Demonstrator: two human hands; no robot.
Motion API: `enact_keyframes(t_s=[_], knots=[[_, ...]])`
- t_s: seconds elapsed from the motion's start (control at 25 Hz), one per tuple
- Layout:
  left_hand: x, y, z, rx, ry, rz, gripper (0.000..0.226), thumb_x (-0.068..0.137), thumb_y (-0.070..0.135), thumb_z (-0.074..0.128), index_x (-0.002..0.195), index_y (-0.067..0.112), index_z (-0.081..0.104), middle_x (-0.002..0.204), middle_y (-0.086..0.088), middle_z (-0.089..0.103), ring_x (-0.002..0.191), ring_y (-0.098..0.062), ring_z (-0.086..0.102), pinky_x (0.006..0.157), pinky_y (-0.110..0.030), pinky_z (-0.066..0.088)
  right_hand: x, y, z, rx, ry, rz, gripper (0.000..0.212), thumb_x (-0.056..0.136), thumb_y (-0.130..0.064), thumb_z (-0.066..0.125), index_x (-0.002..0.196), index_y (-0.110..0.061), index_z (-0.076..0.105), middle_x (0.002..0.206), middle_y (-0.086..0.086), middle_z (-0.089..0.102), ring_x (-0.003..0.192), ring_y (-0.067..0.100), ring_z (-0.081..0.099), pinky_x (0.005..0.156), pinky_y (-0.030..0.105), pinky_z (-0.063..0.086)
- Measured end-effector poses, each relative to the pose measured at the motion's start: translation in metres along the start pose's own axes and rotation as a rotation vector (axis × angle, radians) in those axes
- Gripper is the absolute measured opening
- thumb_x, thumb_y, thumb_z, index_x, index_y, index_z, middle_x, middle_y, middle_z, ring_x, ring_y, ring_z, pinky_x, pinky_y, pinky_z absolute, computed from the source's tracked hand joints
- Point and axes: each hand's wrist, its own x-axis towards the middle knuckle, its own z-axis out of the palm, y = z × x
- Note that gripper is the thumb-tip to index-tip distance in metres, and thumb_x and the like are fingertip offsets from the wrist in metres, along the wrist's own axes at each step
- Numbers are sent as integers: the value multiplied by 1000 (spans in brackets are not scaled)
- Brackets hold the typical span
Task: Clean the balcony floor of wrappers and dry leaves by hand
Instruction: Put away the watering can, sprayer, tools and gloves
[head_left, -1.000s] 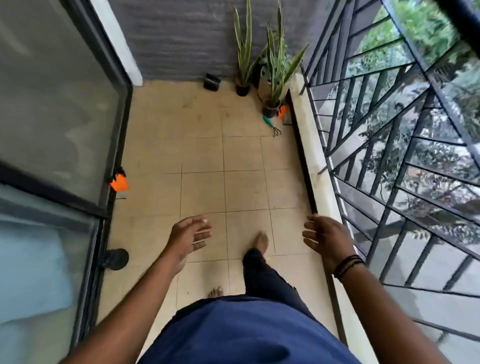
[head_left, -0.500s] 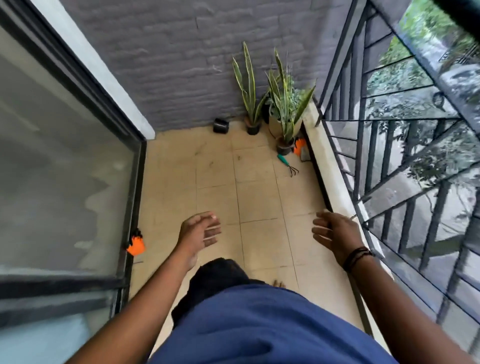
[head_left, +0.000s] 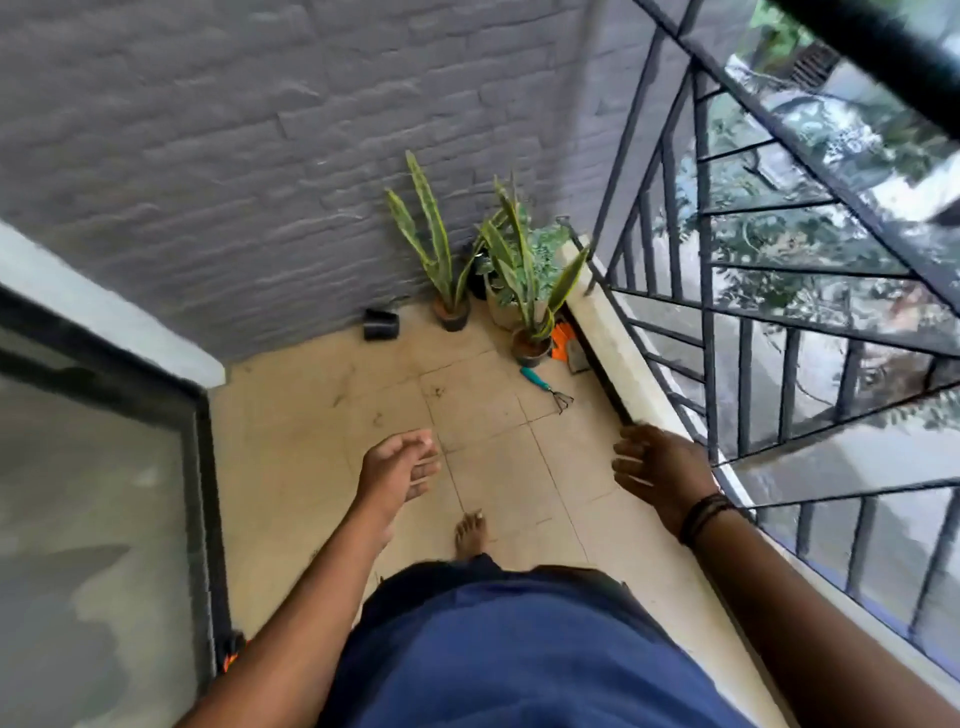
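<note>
The beige tiled balcony floor (head_left: 322, 436) stretches ahead to a grey brick wall. Small dark bits of leaf debris (head_left: 435, 392) lie on the tiles near the far middle. An orange wrapper (head_left: 561, 340) sits by the ledge next to the pots. Another orange scrap (head_left: 231, 656) shows at the door frame, low left. My left hand (head_left: 397, 470) hangs in the air over the floor, fingers loosely curled, holding nothing. My right hand (head_left: 657, 470) floats near the ledge, fingers apart and empty. My bare foot (head_left: 470, 532) is on the tiles between them.
Potted snake plants (head_left: 452, 312) (head_left: 530, 345) stand in the far right corner, with a black pot (head_left: 381, 323) on its side by the wall. A teal hand rake (head_left: 545, 387) lies on the floor. A glass sliding door (head_left: 93, 519) bounds the left, a concrete ledge (head_left: 618, 343) and metal railing (head_left: 727, 322) the right.
The view has moved forward along the balcony and tilted up, so the plants and wall are closer. The orange scrap by the door slid toward the bottom left. Both hands stay empty.
</note>
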Motion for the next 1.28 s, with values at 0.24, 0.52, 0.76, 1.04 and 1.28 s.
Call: enact_keyframes(t_s=[0.24, 0.52, 0.76, 1.04, 1.28], knots=[[101, 95, 60, 292, -209, -31, 19, 102, 21, 57, 118, 15, 67, 108, -3, 73, 94, -19, 69, 71, -27, 51, 38, -62, 79, 201, 5, -21, 20, 99, -22, 54, 102, -9, 68, 78, 7, 69, 65, 20, 66, 63, 30, 55], [243, 82, 135, 694, -360, 30, 12, 92, 22, 69, 103, 22, 74, 94, 5, 72, 87, -12, 65, 78, -26, 51, 197, -13, 114, 304, 67, 292, 21, 101, -25, 52, 98, -8, 65, 80, 9, 65, 62, 20, 62, 59, 30, 52], [436, -31, 186, 983, -497, -136, 5, 91, 24, 71, 94, 21, 72, 96, -2, 74, 95, -23, 69, 77, -27, 49, 408, 91, 144, 329, 252, 522, 19, 102, -23, 52, 89, -11, 56, 69, 7, 54, 53, 20, 49, 48, 21, 40], [698, -195, 304, 1622, -701, 490, 48, 91, 23, 66, 137, 24, 54, 138, -9, 55, 128, -29, 51, 106, -39, 44, 687, 205, 159, 415, 318, 508, 22, 103, -30, 51, 97, -10, 58, 83, 10, 61, 60, 22, 60, 54, 26, 50], [791, -237, 363, 1796, -818, 1024, 47, 93, 18, 64, 139, 17, 52, 137, -14, 51, 126, -35, 46, 104, -45, 38, 792, 252, 152, 740, 590, 362, 27, 98, -33, 61, 89, -7, 63, 85, 18, 71, 65, 28, 69, 62, 37, 59]])
